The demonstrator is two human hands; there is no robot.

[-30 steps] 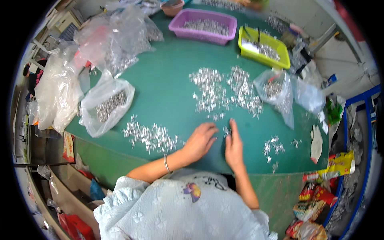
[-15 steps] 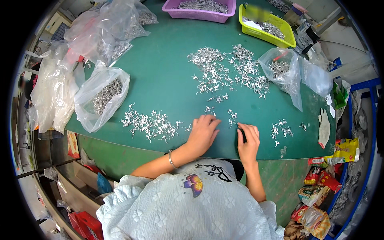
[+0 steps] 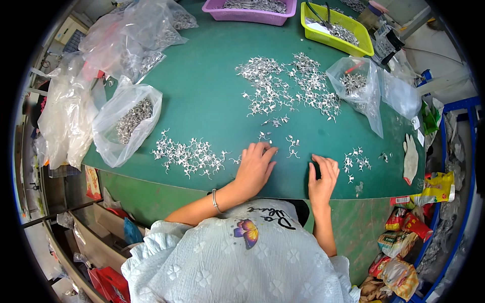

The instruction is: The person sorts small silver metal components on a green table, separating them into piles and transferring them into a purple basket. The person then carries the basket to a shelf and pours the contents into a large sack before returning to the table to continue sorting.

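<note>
My left hand [image 3: 254, 170] rests on the green table [image 3: 202, 96], fingers bent and thumb apart from the index finger. I see nothing held in it. Small silver metal clips [image 3: 263, 136] lie just beyond its fingertips, and a spread of clips [image 3: 189, 156] lies to its left. My right hand [image 3: 323, 179] is at the table's near edge, with a gap between thumb and curved fingers and nothing visible between them. It is between a short column of clips [image 3: 292, 146] on its left and a small group of clips [image 3: 356, 159] on its right.
Larger clip heaps [image 3: 268, 86] lie beyond my hands. A plastic bag of metal pieces [image 3: 129, 123] stands left, another bag [image 3: 358, 91] right. Purple [image 3: 250, 16] and yellow-green [image 3: 333, 35] baskets are at the far side. A white glove [image 3: 409, 159] lies near the right edge.
My right hand has moved right and slightly nearer to me, away from the short column of clips. My left hand has hardly moved. Dark-handled pliers now show in the yellow-green basket.
</note>
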